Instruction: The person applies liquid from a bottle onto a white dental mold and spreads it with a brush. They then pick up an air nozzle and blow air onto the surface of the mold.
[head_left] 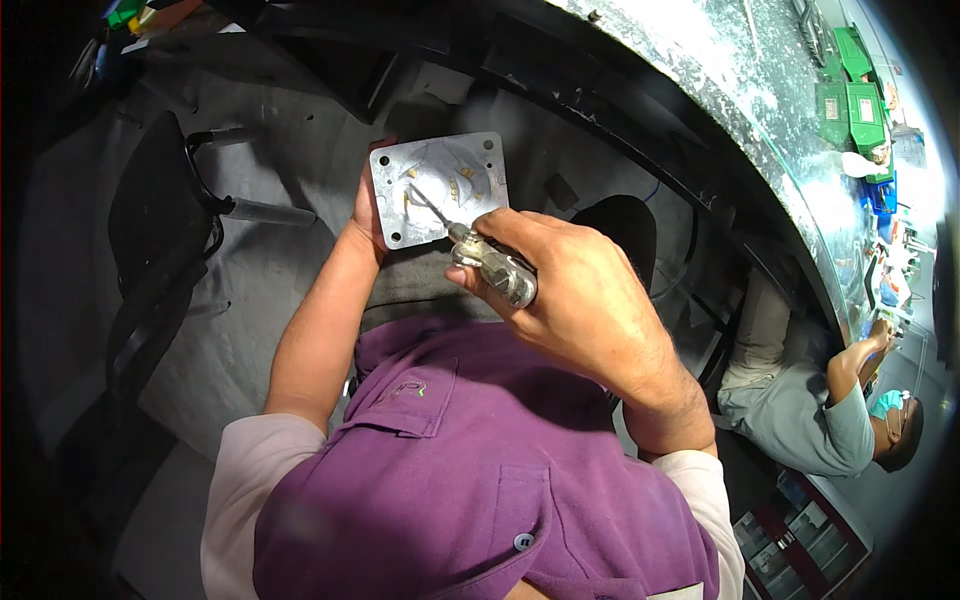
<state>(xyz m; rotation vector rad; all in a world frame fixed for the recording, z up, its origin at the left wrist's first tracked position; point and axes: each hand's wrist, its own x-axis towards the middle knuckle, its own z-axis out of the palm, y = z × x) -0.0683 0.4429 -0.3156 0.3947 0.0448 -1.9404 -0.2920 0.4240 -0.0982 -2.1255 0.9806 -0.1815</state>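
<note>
Aluminium plate (440,188), square with corner holes, is held tilted up over the lap, the left hand (366,212) clamping its edge to steady it. Right hand (560,285) has fingers curled tight around a metal-handled tool (490,265), its thin tip resting on the plate's face.

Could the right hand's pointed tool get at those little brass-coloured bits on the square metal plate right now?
Probably yes. The left hand holds the square metal plate by its left edge, face up and uncovered. The right hand grips the pointed tool, whose thin tip already lies over the brass-coloured bits.
</note>
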